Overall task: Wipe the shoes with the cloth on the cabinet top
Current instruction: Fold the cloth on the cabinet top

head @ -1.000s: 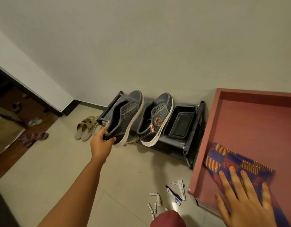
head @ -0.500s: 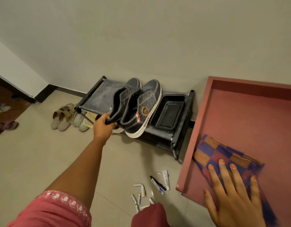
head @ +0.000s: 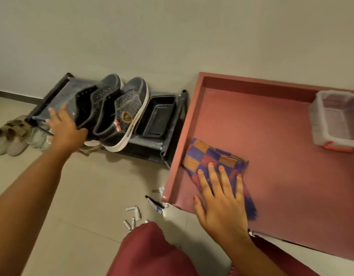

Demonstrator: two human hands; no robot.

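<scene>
Two dark grey sneakers with white soles lean on a black shoe rack (head: 56, 100) against the wall. My left hand (head: 64, 126) grips the heel of the left shoe (head: 100, 102), thumb under its rear edge. The right shoe (head: 130, 108) stands touching it, with a gold badge on its side. A blue, orange and red checked cloth (head: 212, 156) lies on the red cabinet top (head: 281, 166) near its left rim. My right hand (head: 222, 198) rests flat on the cloth's near half, fingers spread.
A black tray (head: 158, 118) sits on the rack beside the shoes. A clear plastic basket (head: 337, 118) stands at the cabinet's far right. Beige sandals (head: 9, 136) lie left of the rack. A marker (head: 154, 202) and small tubes (head: 132, 218) lie on the floor tiles.
My left hand has brought the left shoe rightward, right up against the right shoe. My right hand has stayed flat on the cloth. The view has shifted, bringing the basket in.
</scene>
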